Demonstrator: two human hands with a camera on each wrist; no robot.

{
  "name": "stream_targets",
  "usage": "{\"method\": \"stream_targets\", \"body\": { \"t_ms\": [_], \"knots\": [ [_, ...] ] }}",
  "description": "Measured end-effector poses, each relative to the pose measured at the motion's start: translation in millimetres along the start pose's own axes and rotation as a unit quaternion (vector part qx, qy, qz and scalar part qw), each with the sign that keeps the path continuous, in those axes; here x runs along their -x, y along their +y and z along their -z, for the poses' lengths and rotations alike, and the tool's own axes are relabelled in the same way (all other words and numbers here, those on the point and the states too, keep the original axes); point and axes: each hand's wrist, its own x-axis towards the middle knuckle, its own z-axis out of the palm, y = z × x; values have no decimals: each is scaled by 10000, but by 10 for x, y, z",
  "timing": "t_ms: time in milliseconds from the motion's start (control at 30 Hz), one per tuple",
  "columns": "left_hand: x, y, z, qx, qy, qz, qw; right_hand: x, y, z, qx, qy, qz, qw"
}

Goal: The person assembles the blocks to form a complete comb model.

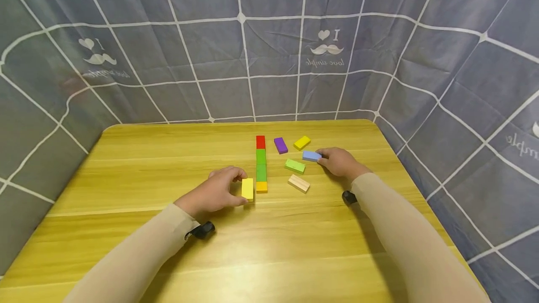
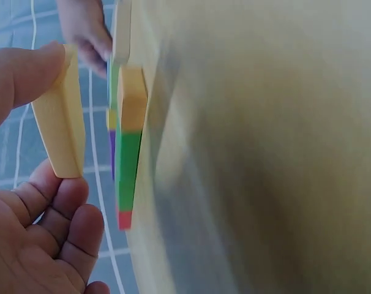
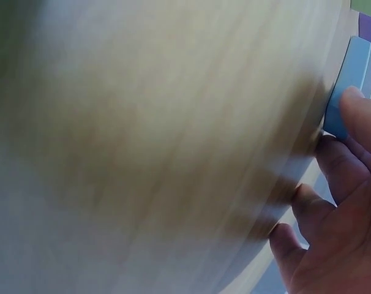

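Observation:
My left hand (image 1: 218, 190) pinches a yellow block (image 1: 247, 189) by its two ends between thumb and fingers, raised above the table in the left wrist view. Just right of it in the head view runs a straight row of blocks: a red block (image 1: 260, 142) at the far end, green blocks (image 1: 261, 172) in the middle, an orange-yellow block (image 1: 262, 187) at the near end. Over on the right, my right hand (image 1: 340, 162) grips the near end of a blue block (image 1: 310, 156) with thumb and fingers. In the right wrist view, that blue block (image 3: 349, 79) lies at the table surface.
Between the row and my right hand lie a purple block (image 1: 280, 145), another yellow block (image 1: 302, 142), a light green block (image 1: 295, 166) and a plain wood block (image 1: 299, 183). A grey curtain (image 1: 273, 60) with white lines hangs behind the wooden table (image 1: 269, 251) and along its sides.

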Motion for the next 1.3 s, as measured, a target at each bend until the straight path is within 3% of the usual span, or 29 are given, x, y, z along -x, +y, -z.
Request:
{"method": "stream_targets", "body": {
  "t_ms": [400,867,1300],
  "knots": [
    [99,175,-204,-195,-151,33,9997,-9,-15,4,-91,11,4,10000],
    [49,202,-335,-570,-295,53,9979,-7,-24,2,-93,24,-55,9999],
    [23,166,-383,-780,-160,-6,9968,-24,-6,-11,-74,72,-4,9999]
  ]
}}
